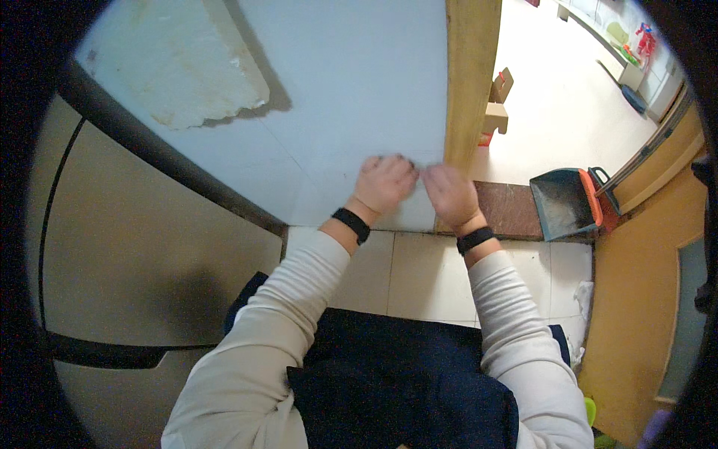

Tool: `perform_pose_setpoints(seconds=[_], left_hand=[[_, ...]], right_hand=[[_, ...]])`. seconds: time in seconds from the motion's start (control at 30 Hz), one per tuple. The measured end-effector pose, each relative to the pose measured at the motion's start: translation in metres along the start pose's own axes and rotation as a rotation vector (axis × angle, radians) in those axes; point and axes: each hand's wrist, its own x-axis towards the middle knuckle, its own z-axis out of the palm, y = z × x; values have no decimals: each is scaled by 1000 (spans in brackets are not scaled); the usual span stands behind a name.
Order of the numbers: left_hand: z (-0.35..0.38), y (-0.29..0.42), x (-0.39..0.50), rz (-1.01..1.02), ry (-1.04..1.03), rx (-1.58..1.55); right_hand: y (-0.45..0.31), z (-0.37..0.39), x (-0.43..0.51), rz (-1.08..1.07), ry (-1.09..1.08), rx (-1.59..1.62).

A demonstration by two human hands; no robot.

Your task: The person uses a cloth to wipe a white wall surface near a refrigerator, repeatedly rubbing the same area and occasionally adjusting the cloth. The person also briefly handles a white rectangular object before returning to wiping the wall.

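My left hand [387, 182] is raised in front of a pale wall [348, 73], its fingers curled and blurred. Close by on its right is my right hand [452, 193], fingers bent inward, with the wooden door frame [474, 67] behind it. The fingertips of both hands nearly meet. Whether anything small is pinched between them is too blurred to tell. Each wrist wears a black band, the left band [351, 224] and the right band [475, 240], below pushed-up white sleeves.
A fridge-like cabinet [140, 236] flanks me on the left. At right, a dustpan [561, 202] with an orange-edged brush [590, 196] rests by the brown threshold [507, 210], near a wooden door [634, 314]. Beyond the doorway sits a cardboard box [495, 117]. A broken-edged panel [185, 62] is on the wall.
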Motion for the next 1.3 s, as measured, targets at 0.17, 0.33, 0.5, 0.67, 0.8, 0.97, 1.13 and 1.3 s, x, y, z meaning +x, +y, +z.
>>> perform_pose_setpoints(seconds=[0.17,0.33,0.5,0.67,0.8,0.97,1.13,1.3], left_hand=[[-13,-22,52,-208,170,23],[19,6,0,-108,13,-48],[46,38,-48,55,-302,-75],[19,13,-6,21,-100,-2],[-3,-8,30,-122,90,53],[16,6,1,-97,12,-21],[47,36,-48,18,-371,-62],[18,17,-33,-157,-175,-5]], right_hand=[[22,-20,46,193,106,15],[11,10,-14,160,56,80],[-11,29,-69,66,-210,28],[3,2,-28,46,-59,-123],[16,-9,12,168,138,-152],[6,12,-18,211,62,-74],[-17,34,-73,97,-228,-92],[-10,21,-29,22,34,-126]])
